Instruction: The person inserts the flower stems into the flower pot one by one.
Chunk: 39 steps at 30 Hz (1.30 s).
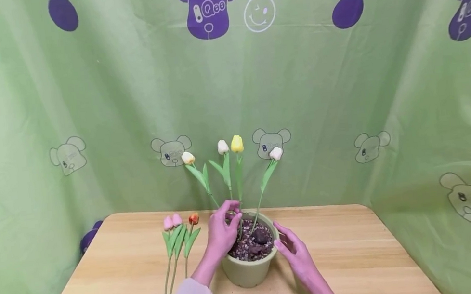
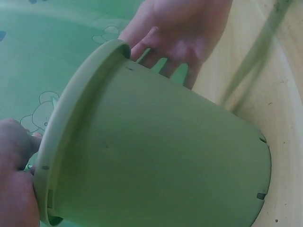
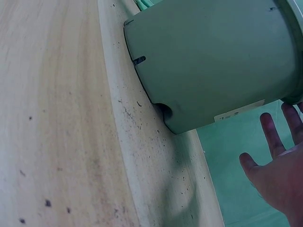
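Several artificial tulips stand in a pale green pot [image 1: 247,271] of dark, gritty soil [image 1: 247,252]: a yellow tulip [image 1: 237,144], a white tulip [image 1: 223,147], a cream tulip [image 1: 188,158] leaning left and a pinkish-white tulip [image 1: 276,153] leaning right. Over the pot's left rim, my left hand [image 1: 222,231] pinches a tulip stem between thumb and fingers; which tulip, I cannot tell. My right hand [image 1: 298,256] is at the right rim, fingers spread loosely along the pot's side. In the right wrist view its fingers [image 3: 272,135] are parted, holding nothing.
Left of the pot, two pink tulips [image 1: 172,222] and an orange-red tulip [image 1: 193,218] lie on the wooden table [image 1: 115,277]. Dark soil crumbs [image 3: 48,203] dot the tabletop. A green patterned curtain [image 1: 320,89] surrounds the table's back and sides.
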### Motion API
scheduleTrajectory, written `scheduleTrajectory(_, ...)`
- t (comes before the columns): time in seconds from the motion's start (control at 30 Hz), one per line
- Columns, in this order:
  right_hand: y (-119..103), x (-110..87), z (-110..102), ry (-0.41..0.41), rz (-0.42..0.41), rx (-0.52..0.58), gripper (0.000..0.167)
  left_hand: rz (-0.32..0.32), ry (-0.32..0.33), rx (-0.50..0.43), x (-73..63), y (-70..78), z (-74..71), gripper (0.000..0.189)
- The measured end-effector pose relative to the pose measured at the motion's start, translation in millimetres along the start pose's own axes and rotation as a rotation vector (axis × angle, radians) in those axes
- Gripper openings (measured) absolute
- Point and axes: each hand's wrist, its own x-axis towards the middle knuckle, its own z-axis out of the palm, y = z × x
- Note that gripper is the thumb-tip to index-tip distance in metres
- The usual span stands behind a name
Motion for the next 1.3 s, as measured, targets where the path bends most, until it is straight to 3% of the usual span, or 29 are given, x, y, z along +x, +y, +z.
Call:
scheduleTrajectory(0.43, 0.6, 5.4, 1.4, 0.012, -0.004, 0.013, 0.051, 0.049, 0.0, 0.043, 1.3, -0.2, -3.3, 0.027)
scheduleTrajectory(0.97, 2.0, 2.3, 3.2, 0.007, -0.002, 0.008, 0.051, -0.007, -0.017, 0.006, -2.5, -2.8, -5.4, 0.028)
scheduleTrajectory(1.3, 3.9, 2.0, 0.5, 0.015, -0.024, 0.007, 0.05, 0.028, -0.007, 0.039, -3.2, -5.6, 0.1, 0.032)
